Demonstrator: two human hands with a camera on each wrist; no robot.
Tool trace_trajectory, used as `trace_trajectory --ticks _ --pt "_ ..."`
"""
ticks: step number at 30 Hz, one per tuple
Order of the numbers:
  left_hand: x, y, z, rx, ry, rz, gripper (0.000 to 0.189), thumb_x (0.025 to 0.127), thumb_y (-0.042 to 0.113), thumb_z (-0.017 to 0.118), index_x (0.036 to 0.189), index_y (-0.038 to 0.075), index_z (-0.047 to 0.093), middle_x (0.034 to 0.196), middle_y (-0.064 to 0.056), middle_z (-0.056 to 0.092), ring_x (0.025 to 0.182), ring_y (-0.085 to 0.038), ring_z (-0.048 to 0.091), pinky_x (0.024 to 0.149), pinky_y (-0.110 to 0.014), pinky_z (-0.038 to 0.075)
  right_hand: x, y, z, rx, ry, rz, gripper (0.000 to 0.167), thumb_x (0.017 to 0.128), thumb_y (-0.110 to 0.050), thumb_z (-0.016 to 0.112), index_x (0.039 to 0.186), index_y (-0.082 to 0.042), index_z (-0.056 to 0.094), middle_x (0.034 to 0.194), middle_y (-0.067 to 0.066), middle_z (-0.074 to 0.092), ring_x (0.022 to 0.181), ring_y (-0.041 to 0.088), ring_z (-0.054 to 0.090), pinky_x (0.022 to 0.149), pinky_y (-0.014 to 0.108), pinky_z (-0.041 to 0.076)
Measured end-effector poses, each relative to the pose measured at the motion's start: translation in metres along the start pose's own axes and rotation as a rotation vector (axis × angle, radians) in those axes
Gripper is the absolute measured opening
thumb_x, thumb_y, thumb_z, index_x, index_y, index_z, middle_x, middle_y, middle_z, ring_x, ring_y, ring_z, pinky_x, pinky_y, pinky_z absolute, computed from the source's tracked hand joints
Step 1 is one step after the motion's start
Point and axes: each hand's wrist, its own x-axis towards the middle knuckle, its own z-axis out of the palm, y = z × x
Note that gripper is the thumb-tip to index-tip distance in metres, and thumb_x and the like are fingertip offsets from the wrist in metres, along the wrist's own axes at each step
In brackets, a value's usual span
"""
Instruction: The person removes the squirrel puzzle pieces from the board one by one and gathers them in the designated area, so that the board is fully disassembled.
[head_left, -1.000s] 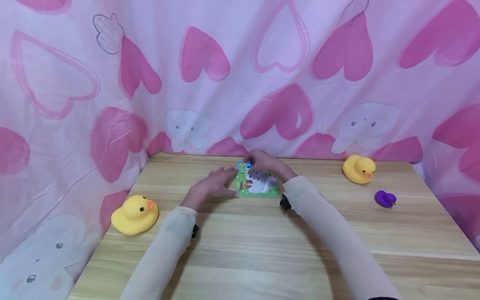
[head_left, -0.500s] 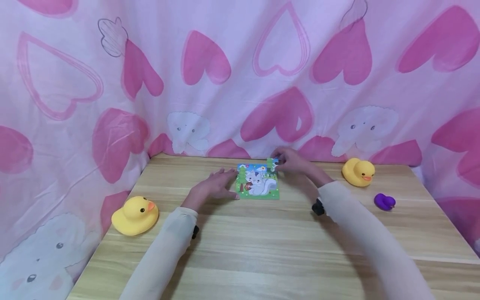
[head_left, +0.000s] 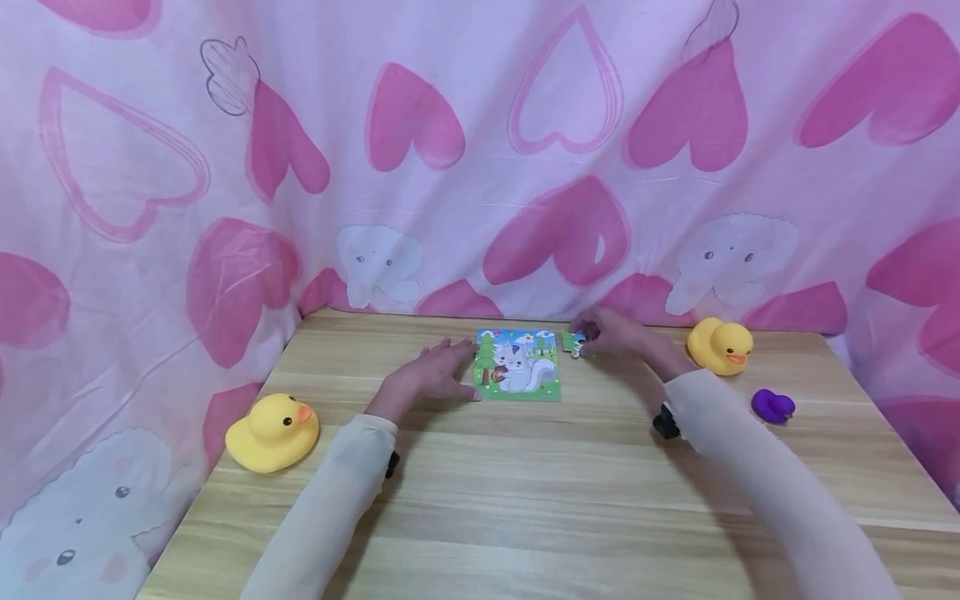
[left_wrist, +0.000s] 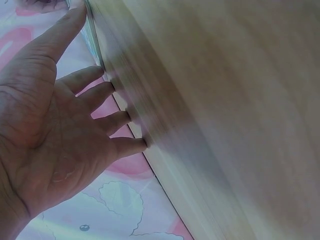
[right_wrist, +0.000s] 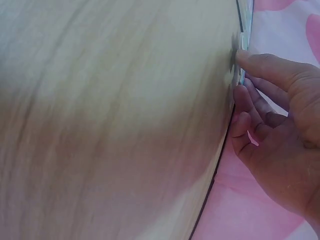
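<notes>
A square jigsaw puzzle (head_left: pixel 517 379) with a white squirrel-like animal, green trees and grass lies flat near the table's far edge. My left hand (head_left: pixel 431 373) rests along its left side, fingers spread and thumb by the lower left corner. The left wrist view shows that palm (left_wrist: pixel 55 120) with fingertips down at the tabletop. To the right of the puzzle, my right hand (head_left: pixel 611 335) pinches a small green-and-blue puzzle piece (head_left: pixel 573 343), apart from the puzzle. From the right wrist, the hand (right_wrist: pixel 280 110) has its thumb and fingers on the thin piece (right_wrist: pixel 242 75), seen nearly edge-on.
A yellow rubber duck (head_left: pixel 272 433) sits at the left, and another yellow duck (head_left: pixel 720 346) stands at the back right. Near that one is a small purple duck (head_left: pixel 772 406). A pink heart-patterned curtain (head_left: pixel 480 167) hangs behind the wooden table (head_left: pixel 487 500).
My right hand has moved right from over the puzzle, carrying the puzzle piece past the upper right corner and down beside it. My left hand has stayed in place.
</notes>
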Motion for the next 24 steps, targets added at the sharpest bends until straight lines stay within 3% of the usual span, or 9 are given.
trace_trajectory --ticks 7,12,17,24 --pt "-0.001 0.002 -0.001 -0.004 -0.002 0.012 0.094 0.093 0.048 0.079 0.169 0.021 0.030 0.179 -0.005 0.020 0.167 -0.039 0.006 0.135 -0.063 0.005 -0.001 0.000 0.003 -0.033 -0.007 0.003 0.044 0.091 -0.008 0.082 0.133 -0.006 0.070 0.118 0.010 0.072 0.103 0.025 0.063 0.093 0.040 0.060" --pt "-0.003 0.003 -0.003 0.000 -0.007 0.001 0.095 0.092 0.047 0.080 0.169 0.021 0.029 0.179 -0.005 0.019 0.167 -0.039 0.006 0.135 -0.063 0.006 0.001 -0.014 0.006 -0.023 0.012 -0.003 0.046 0.092 -0.011 0.081 0.136 -0.005 0.069 0.129 0.013 0.072 0.110 0.028 0.066 0.099 0.047 0.061" --pt "-0.003 0.002 -0.002 -0.001 -0.002 0.000 0.095 0.092 0.047 0.080 0.168 0.022 0.030 0.179 -0.004 0.020 0.167 -0.039 0.006 0.135 -0.064 0.006 0.016 -0.038 0.017 0.018 0.019 -0.021 0.046 0.094 -0.016 0.080 0.138 -0.007 0.068 0.132 0.012 0.070 0.116 0.029 0.067 0.100 0.047 0.061" --pt "0.000 0.000 0.001 -0.001 0.000 0.014 0.094 0.093 0.048 0.080 0.168 0.022 0.030 0.179 -0.005 0.020 0.167 -0.040 0.005 0.134 -0.064 0.006 0.038 -0.059 0.038 0.062 -0.003 -0.059 0.044 0.094 -0.017 0.080 0.135 -0.004 0.070 0.126 0.011 0.071 0.109 0.025 0.066 0.096 0.039 0.060"
